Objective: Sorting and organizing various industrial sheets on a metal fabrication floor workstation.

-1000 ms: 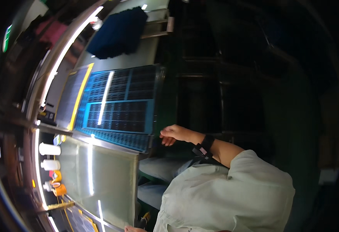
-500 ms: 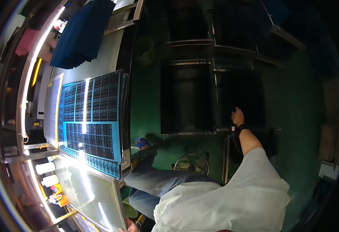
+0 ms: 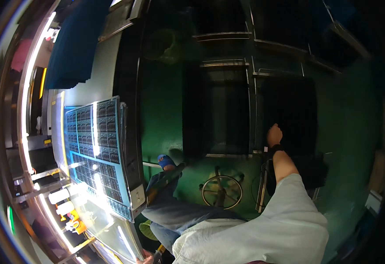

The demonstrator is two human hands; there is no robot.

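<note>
Right hand (image 3: 275,134), fingers curled, over the near-left part of the dark panel (image 3: 292,105), on the person's right, contact and grip untellable in the dimness, any hold best kept to edges; left hand (image 3: 147,258) by the desk (image 3: 107,231), grip untellable.

Near-black rectangular item (image 3: 296,110), too dim to tell panel from stack, sits just right of a thin metal rail (image 3: 255,112), right hand (image 3: 274,134) over its lower-left part, contact unclear; pale glossy counter (image 3: 110,228), streaked with light, has left hand (image 3: 147,258) at its right edge.
</note>
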